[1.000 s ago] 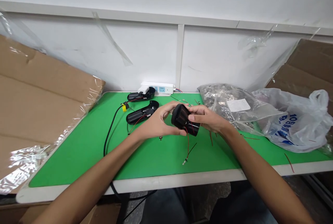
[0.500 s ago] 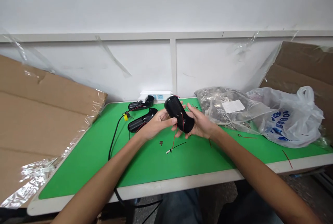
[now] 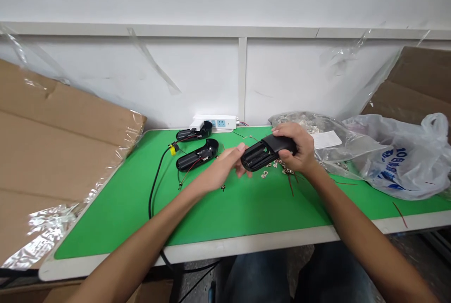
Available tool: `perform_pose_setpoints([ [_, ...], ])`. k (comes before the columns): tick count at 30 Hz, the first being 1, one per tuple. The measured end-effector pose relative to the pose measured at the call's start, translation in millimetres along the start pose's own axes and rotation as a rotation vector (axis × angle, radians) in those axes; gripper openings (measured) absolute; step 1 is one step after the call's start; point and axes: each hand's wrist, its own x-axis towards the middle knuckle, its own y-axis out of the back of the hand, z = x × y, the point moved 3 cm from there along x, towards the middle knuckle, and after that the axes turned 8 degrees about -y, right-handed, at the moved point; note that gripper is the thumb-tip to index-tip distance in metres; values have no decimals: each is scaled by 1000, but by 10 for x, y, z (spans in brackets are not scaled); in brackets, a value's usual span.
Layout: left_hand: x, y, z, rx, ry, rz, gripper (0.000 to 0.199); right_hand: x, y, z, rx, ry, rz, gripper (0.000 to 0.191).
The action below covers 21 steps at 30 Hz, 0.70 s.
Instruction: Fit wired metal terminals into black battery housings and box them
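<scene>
Between my hands is a black plastic housing [image 3: 260, 155], tilted above the table, with a long open compartment with springs and slots facing me. My left hand [image 3: 226, 166] grips its lower left end with the thumb on top. My right hand [image 3: 299, 145] is wrapped round the smooth upper right end and hides part of it. Two similar black housings lie to the left: the nearer housing [image 3: 197, 155] has a red wire, and the farther housing [image 3: 194, 131] lies against the power strip. Small metal contact plates [image 3: 265, 174] and red wires [image 3: 291, 185] lie beneath my right hand.
A white power strip [image 3: 225, 122] stands by the wall. From near a yellow tag [image 3: 172, 150] a black cable [image 3: 152, 195] runs off the front edge. Plastic bags [image 3: 401, 152] fill the right back. Cardboard sheets [image 3: 63, 152] flank the green table mat [image 3: 116, 218].
The housing has been turned over, from its wired inner side to the slotted compartment, and shifted right. My right hand now wraps its upper end. The hanging wire and white connector are no longer visible.
</scene>
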Motion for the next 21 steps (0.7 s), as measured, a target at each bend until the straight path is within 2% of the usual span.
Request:
perform_pose_setpoints([
  [2, 16, -21, -51, -149, 53, 38, 52, 6, -73, -28, -39, 62, -59, 40],
  [3, 31, -13, -73, -206, 60, 85, 48, 19, -101, -35, -56, 58, -47, 43],
  [4, 49, 11, -93, -244, 53, 149, 45, 38, -112, -29, -73, 18, -6, 48],
  [6, 86, 94, -131, -280, 16, 293, 42, 80, -99, 27, -113, -149, 86, 56],
  [7, 103, 143, -152, -290, -3, 356, 40, 98, -88, 69, -125, -250, 77, 57],
  [8, 118, 189, -178, -298, -18, 407, 39, 113, -85, 115, -128, -346, 0, 55],
  [10, 147, 253, -255, -326, -23, 455, 37, 116, -113, 185, -115, -483, -329, 45],
  [12, 171, 266, -369, -354, 9, 456, 39, 76, -143, 203, -106, -543, -698, 34],
  [14, 185, 235, -506, -358, 54, 443, 45, 36, -149, 190, -132, -568, -917, 27],
  [16, 191, 183, -633, -333, 85, 417, 48, 17, -156, 173, -178, -570, -988, 24],
  [21, 187, 128, -788, -285, 77, 374, 55, -24, -238, 160, -207, -490, -1002, 16],
])
